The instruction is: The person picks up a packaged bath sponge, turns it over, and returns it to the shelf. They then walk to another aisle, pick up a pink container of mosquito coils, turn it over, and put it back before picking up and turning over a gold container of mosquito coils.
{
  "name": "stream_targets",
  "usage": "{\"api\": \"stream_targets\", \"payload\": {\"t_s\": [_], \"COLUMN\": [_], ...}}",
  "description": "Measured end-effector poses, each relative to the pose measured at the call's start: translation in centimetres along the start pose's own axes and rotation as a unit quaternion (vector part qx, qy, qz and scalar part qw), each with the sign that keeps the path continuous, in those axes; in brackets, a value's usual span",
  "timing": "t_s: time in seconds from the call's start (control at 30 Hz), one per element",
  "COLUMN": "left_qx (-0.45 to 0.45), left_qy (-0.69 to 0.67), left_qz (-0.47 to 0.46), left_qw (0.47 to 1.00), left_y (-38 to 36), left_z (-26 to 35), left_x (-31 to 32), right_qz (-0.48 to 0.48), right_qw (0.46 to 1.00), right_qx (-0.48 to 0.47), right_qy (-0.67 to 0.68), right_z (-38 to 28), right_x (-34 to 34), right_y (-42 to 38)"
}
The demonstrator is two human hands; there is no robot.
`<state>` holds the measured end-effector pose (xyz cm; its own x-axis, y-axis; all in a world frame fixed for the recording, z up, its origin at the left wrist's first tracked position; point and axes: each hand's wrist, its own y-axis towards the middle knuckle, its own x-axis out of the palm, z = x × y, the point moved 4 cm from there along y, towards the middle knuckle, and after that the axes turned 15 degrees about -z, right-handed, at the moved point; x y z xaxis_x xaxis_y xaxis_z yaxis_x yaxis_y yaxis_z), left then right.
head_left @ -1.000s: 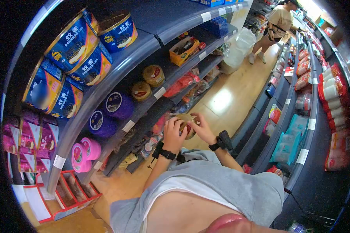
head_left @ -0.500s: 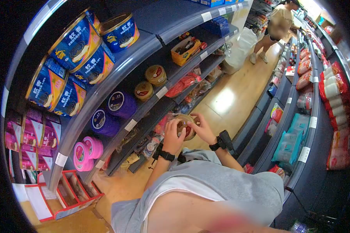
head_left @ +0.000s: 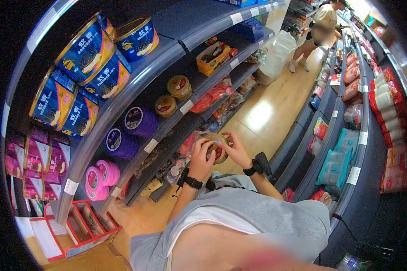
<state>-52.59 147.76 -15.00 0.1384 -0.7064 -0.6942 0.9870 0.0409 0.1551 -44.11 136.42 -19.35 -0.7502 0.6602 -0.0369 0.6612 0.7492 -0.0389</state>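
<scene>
- While a store aisle stretches away toward twelve o'clock, a small round tin (head_left: pixel 218 147) is held in mid-air just below the centre of the head view, between two facing runs of shelving.
- The left hand (head_left: pixel 202 159) is wrapped around the tin from the nine o'clock side, fingers curled over its near rim and clamped on it.
- The right hand (head_left: pixel 234 149) is pressed to the tin from the three o'clock side, its fingertips closed against the lid edge; black wrist straps are worn on both arms.
- The tin is judged to be off the shelf and in hand already, with its lid seemingly on; whether the lid is being turned cannot be told. Nothing more appears to be done with it yet.
- The tin's flat face is tilted up toward the camera and slightly toward eleven o'clock; as a low, squat can it has no true long axis, and its short axis is pointed roughly at the wearer.
- Similar tan tins (head_left: pixel 172 95) are seen on the grey shelf (head_left: pixel 135 86) at ten o'clock, below stacked blue cans (head_left: pixel 95 58).
- Another person (head_left: pixel 319 34) is seen standing far down the aisle at one o'clock.
</scene>
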Motion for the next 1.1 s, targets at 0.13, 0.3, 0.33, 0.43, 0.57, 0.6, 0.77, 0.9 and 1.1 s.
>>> {"api": "stream_targets", "payload": {"t_s": [0.13, 0.3, 0.33, 0.43, 0.57, 0.6, 0.77, 0.9, 1.1], "left_qx": [0.0, 0.019, 0.016, 0.014, 0.019, 0.019, 0.015, 0.014, 0.002], "left_qy": [-0.007, 0.024, 0.022, 0.016, 0.026, 0.026, 0.019, 0.022, 0.024], "left_qz": [0.028, 0.004, 0.013, 0.016, 0.022, 0.022, 0.011, 0.035, 0.005], "left_qw": [1.0, 1.0, 1.0, 1.0, 0.999, 0.999, 1.0, 0.999, 1.0], "left_y": [-0.2, -0.2, -0.2, -0.2, -0.2, -0.3, -0.4, -0.6, -0.7], "left_z": [0.1, 0.1, 0.3, 0.4, 0.8, 0.6, 0.0, 0.3, 0.1], "left_x": [-0.2, -0.3, -0.4, -0.3, -0.6, -0.5, -0.3, -0.6, -0.3], "right_qz": [-0.001, -0.006, -0.01, -0.011, -0.013, -0.014, -0.014, -0.005, -0.005], "right_qw": [1.0, 1.0, 1.0, 0.999, 0.999, 0.999, 0.999, 1.0, 0.999], "right_qx": [-0.023, -0.021, -0.023, -0.024, -0.021, -0.021, -0.027, -0.024, -0.031], "right_qy": [-0.002, 0.011, 0.015, 0.023, 0.028, 0.027, 0.014, 0.008, -0.019], "right_z": [-0.2, -0.7, -0.6, -1.1, -1.4, -1.4, -0.9, -0.7, -1.0], "right_x": [0.2, 0.3, 0.3, 0.4, 0.5, 0.5, 0.5, 0.6, 0.6], "right_y": [-0.1, -0.4, -0.4, -0.5, -0.6, -0.6, -0.3, -0.2, -0.4]}}
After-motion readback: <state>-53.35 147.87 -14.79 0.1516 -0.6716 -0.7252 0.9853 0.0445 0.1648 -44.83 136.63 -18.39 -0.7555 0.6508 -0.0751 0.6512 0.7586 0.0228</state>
